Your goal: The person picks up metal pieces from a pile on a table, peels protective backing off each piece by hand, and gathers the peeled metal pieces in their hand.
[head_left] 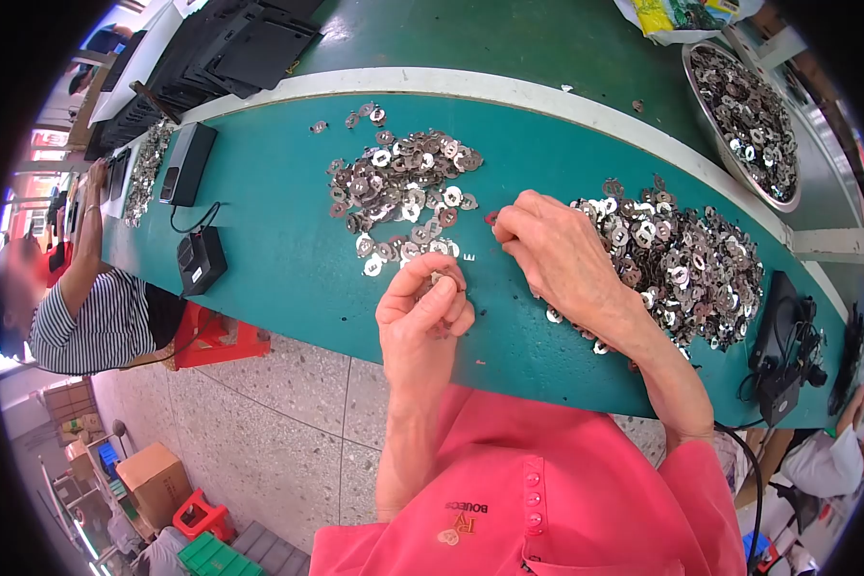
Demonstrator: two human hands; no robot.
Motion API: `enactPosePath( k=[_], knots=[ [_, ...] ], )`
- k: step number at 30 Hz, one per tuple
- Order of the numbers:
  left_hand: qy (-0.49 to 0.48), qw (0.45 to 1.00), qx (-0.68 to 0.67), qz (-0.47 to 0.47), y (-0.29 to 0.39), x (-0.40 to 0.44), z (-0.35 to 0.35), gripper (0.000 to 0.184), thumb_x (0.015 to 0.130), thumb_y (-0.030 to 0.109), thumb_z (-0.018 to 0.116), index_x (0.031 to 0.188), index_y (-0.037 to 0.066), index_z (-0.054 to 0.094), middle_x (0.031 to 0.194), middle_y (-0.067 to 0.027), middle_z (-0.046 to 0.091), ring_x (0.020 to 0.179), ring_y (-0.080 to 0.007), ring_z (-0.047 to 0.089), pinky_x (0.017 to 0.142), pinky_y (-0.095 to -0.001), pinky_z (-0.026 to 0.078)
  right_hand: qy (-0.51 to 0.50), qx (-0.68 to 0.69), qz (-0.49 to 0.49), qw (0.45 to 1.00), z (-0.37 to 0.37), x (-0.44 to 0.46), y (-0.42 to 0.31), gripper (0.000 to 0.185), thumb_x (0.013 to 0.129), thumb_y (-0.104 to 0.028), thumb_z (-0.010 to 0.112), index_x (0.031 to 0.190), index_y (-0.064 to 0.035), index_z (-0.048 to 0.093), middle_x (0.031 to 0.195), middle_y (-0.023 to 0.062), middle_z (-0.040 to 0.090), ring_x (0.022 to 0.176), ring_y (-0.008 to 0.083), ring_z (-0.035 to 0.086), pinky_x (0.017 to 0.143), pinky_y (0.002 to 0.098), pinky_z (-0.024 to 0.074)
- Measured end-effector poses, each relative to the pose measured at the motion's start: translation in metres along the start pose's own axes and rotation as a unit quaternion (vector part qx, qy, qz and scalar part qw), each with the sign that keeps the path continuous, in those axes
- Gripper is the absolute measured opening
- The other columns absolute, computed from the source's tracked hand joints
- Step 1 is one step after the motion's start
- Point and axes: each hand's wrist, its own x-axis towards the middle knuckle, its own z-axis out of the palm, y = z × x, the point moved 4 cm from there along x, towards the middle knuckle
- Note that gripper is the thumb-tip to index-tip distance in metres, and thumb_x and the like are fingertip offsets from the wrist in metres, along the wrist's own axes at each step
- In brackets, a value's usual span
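My left hand (422,312) is closed, thumb pressed over curled fingers, around several small slotted metal discs (439,279) that show partly between them. Just beyond it lies a loose heap of the same silvery discs (403,178) on the green tabletop. My right hand (562,252) hovers to the right with its thumb and fingers drawn together, and what they hold, if anything, is hidden. A tiny red bit (491,219) shows beside its fingertips; I cannot tell whether they touch it. Next to that hand spreads a larger pile of discs (691,264).
A large metal bowl (782,201) full of discs stands beyond the white table edge (432,81). Black boxes (202,261) with a cable sit at the left, and a dark device with wires (782,350) at the right. Another person (96,317) sits at the far left.
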Motion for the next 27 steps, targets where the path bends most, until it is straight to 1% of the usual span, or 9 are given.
enactPosePath(
  k=[5,8,11,13,17,20,23,26,27],
  knots=[
    [-0.002,1.000,-0.001,-0.002,0.000,0.000,0.000,0.019,0.085,0.000,0.056,0.104,0.001,0.060,0.089,-0.0065,0.059,0.059,-0.0073,0.037,0.048,-0.0209,0.030,0.042,0.068,0.036,0.996,-0.010,0.001,-0.011,0.022,0.072,-0.001,0.066,0.090,0.0001,0.054,0.091,0.0151,0.050,0.083,0.0328,0.056,0.068,0.0427,0.0466],
    [-0.002,1.000,0.002,-0.003,0.000,0.000,0.000,0.019,0.085,0.000,0.056,0.104,0.001,0.060,0.088,-0.0065,0.059,0.059,-0.0074,0.037,0.048,-0.0210,0.030,0.073,0.040,0.043,0.996,-0.003,0.001,-0.011,0.022,0.072,-0.001,0.066,0.090,0.0003,0.053,0.093,0.0148,0.050,0.083,0.0327,0.057,0.068,0.0421,0.0468],
    [0.008,1.000,0.006,0.000,0.000,0.000,0.001,0.018,0.085,-0.001,0.055,0.102,0.001,0.060,0.085,-0.0060,0.057,0.057,-0.0070,0.036,0.048,-0.0214,0.028,0.056,0.010,0.026,0.998,-0.001,0.000,-0.010,0.024,0.071,-0.001,0.067,0.090,0.0005,0.053,0.091,0.0146,0.049,0.083,0.0325,0.057,0.068,0.0416,0.0472],
    [0.031,0.999,0.014,0.006,0.001,0.000,0.004,0.017,0.085,-0.003,0.054,0.100,-0.001,0.060,0.078,-0.0052,0.055,0.054,-0.0063,0.033,0.047,-0.0223,0.026,0.049,0.018,0.021,0.998,-0.001,0.000,-0.009,0.018,0.073,-0.001,0.066,0.085,0.0009,0.053,0.087,0.0142,0.050,0.080,0.0330,0.057,0.067,0.0419,0.0469],
    [0.040,0.999,0.024,0.003,0.000,0.001,0.005,0.014,0.085,-0.001,0.055,0.099,-0.001,0.059,0.078,-0.0052,0.055,0.055,-0.0063,0.034,0.047,-0.0221,0.027,0.020,0.080,0.027,0.996,-0.001,0.003,0.001,0.007,0.074,-0.001,0.061,0.078,0.0020,0.056,0.074,0.0143,0.055,0.070,0.0332,0.058,0.061,0.0394,0.0465],
    [0.043,0.999,0.027,0.000,0.000,0.000,0.006,0.013,0.086,0.001,0.056,0.098,-0.001,0.059,0.077,-0.0050,0.055,0.055,-0.0062,0.035,0.047,-0.0221,0.027,-0.025,0.227,0.120,0.966,-0.006,0.006,0.004,0.007,0.077,-0.002,0.063,0.081,0.0008,0.059,0.071,0.0061,0.059,0.060,0.0154,0.057,0.057,0.0272,0.0455],
    [0.037,0.999,0.031,0.000,0.000,0.001,0.006,0.012,0.086,0.002,0.058,0.097,-0.002,0.059,0.077,-0.0047,0.055,0.054,-0.0061,0.036,0.047,-0.0222,0.028,-0.097,0.410,0.205,0.884,-0.003,0.006,0.003,0.008,0.078,-0.004,0.065,0.083,0.0003,0.060,0.072,0.0029,0.061,0.060,0.0067,0.054,0.055,0.0212,0.0439],
    [0.046,0.998,0.048,0.000,0.000,0.001,0.007,0.013,0.085,0.002,0.061,0.097,-0.002,0.060,0.076,-0.0044,0.055,0.054,-0.0057,0.037,0.047,-0.0223,0.030,-0.115,0.495,0.199,0.838,-0.003,0.007,-0.001,0.007,0.081,-0.006,0.064,0.083,-0.0004,0.060,0.072,0.0005,0.060,0.061,0.0055,0.053,0.055,0.0201,0.0434],
    [0.051,0.997,0.055,-0.003,0.000,0.000,0.008,0.013,0.084,0.002,0.062,0.097,-0.003,0.060,0.075,-0.0043,0.055,0.054,-0.0056,0.037,0.047,-0.0223,0.030,-0.117,0.499,0.191,0.837,-0.002,0.007,-0.003,0.007,0.081,-0.006,0.065,0.083,-0.0004,0.060,0.072,0.0006,0.060,0.061,0.0055,0.053,0.055,0.0200,0.0434]
  ],
)
